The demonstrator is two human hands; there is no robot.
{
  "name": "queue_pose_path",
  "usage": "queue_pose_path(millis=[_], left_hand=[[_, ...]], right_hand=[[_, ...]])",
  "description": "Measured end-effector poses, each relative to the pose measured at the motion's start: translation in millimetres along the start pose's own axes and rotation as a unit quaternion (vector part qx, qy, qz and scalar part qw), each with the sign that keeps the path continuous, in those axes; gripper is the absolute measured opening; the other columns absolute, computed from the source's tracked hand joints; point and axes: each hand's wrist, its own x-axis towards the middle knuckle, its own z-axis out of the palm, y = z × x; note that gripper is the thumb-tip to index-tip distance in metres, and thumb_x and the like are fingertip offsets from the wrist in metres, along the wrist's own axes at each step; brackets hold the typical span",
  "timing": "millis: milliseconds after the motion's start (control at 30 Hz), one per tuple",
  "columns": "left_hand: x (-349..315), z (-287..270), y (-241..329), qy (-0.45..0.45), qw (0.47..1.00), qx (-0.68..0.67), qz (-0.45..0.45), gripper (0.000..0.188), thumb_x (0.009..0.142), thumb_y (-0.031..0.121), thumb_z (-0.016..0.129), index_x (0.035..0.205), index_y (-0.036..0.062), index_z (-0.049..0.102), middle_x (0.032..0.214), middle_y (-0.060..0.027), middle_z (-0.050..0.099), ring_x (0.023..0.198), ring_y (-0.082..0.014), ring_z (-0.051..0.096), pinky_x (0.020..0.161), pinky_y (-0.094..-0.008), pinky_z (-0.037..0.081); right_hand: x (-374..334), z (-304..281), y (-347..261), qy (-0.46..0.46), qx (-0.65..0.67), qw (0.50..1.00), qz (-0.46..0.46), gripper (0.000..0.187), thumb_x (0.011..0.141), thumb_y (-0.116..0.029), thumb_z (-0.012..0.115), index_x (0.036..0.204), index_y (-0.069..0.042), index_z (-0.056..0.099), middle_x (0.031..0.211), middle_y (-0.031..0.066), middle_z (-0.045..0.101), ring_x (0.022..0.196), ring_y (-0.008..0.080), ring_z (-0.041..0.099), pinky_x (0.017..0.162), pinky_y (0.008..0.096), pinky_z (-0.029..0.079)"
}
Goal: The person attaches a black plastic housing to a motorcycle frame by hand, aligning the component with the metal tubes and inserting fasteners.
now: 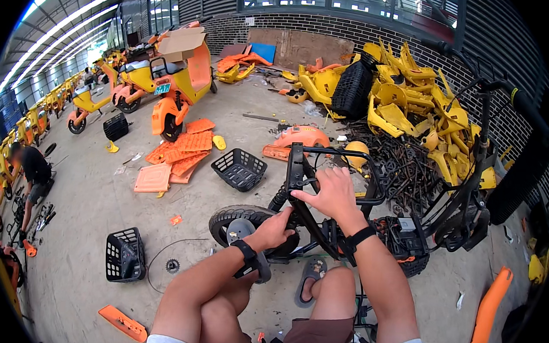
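A stripped black bicycle frame (321, 225) is seen lying on the concrete floor (96, 211) just ahead of the person's knees, near the middle of the view. Its paint is dark and scuffed, no body panels are left on it, and a rectangular black carrier bracket (341, 153) is carried at its 12 o'clock end. A small black-tyred wheel (243, 223) is fitted at the frame's 9 o'clock side, with a grey hub disc shown at its centre. At the frame's 3 o'clock side a black box with a pale label (403, 233) and loose wiring is mounted.

The left hand (274, 231) is closed around a frame tube just beside the wheel, fingers wrapped on it. The right hand (333, 194) is pressed down on the upper tube below the bracket; its fingers are curled over the bar, gripping it. A black band is worn on each wrist.

A black plastic basket (240, 168) is set at 11 o'clock from the frame, and another black basket (125, 255) at 8 o'clock. Orange panels (178, 153) are scattered at 10 o'clock. A heap of yellow plastic shells (411, 98) is piled at 1 o'clock, with dark metal scrap (400, 166) beneath it. An orange fender piece (489, 307) is lying at 4 o'clock.
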Motion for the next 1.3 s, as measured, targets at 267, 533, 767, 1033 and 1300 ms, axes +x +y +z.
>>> queue_pose_path(millis=[267, 533, 767, 1033, 1300], left_hand=[[-5.8, 10.9, -23.8, 0.028, 0.999, -0.007, -0.031, 0.058, 0.083, 0.017, 0.068, 0.129, -0.0001, 0.037, 0.111, -0.0280, 0.060, 0.106, -0.0439, 0.057, 0.089, -0.0477, 0.046], [-4.3, 3.1, -11.5, 0.034, 0.991, -0.120, -0.041, 0.079, 0.077, 0.029, 0.076, 0.136, -0.0010, 0.033, 0.122, -0.0289, 0.055, 0.115, -0.0418, 0.054, 0.097, -0.0432, 0.045], [2.8, -32.3, -4.2, 0.151, 0.975, -0.162, 0.020, 0.106, 0.074, 0.046, 0.078, 0.147, -0.0048, 0.019, 0.148, -0.0252, 0.031, 0.137, -0.0335, 0.034, 0.113, -0.0382, 0.029], [2.5, -27.9, 10.1, 0.028, 0.999, -0.033, -0.013, 0.063, 0.073, 0.030, 0.078, 0.121, -0.0040, 0.056, 0.109, -0.0217, 0.064, 0.098, -0.0337, 0.063, 0.086, -0.0394, 0.049], [4.6, -9.2, 2.8, 0.056, 0.993, -0.075, -0.069, 0.046, 0.079, 0.024, 0.076, 0.112, -0.0051, 0.062, 0.105, -0.0182, 0.067, 0.090, -0.0288, 0.066, 0.082, -0.0361, 0.052]], right_hand=[[5.0, 0.1, -15.9, 0.026, 0.021, 0.999, -0.015, 0.055, 0.066, -0.055, 0.077, 0.066, -0.006, 0.051, 0.068, 0.0089, 0.049, 0.073, 0.0297, 0.049, 0.072, 0.0402, 0.036], [0.6, -3.2, -23.1, 0.015, 0.014, 1.000, 0.016, 0.054, 0.064, -0.049, 0.079, 0.067, -0.005, 0.049, 0.070, 0.0105, 0.049, 0.073, 0.0315, 0.046, 0.072, 0.0413, 0.037], [-5.6, 13.7, 3.4, 0.053, 0.017, 0.998, -0.029, 0.054, 0.065, -0.053, 0.078, 0.069, -0.005, 0.051, 0.070, 0.0101, 0.051, 0.073, 0.0302, 0.050, 0.072, 0.0412, 0.038], [-2.4, 13.7, 7.6, 0.088, 0.050, 0.995, -0.024, 0.039, 0.071, -0.039, 0.075, 0.067, -0.006, 0.055, 0.066, 0.0076, 0.051, 0.070, 0.0261, 0.051, 0.070, 0.0379, 0.038], [-4.8, 11.0, 8.6, 0.081, 0.046, 0.996, -0.014, 0.042, 0.071, -0.042, 0.074, 0.066, -0.005, 0.056, 0.067, 0.0085, 0.053, 0.070, 0.0258, 0.051, 0.070, 0.0368, 0.039]])
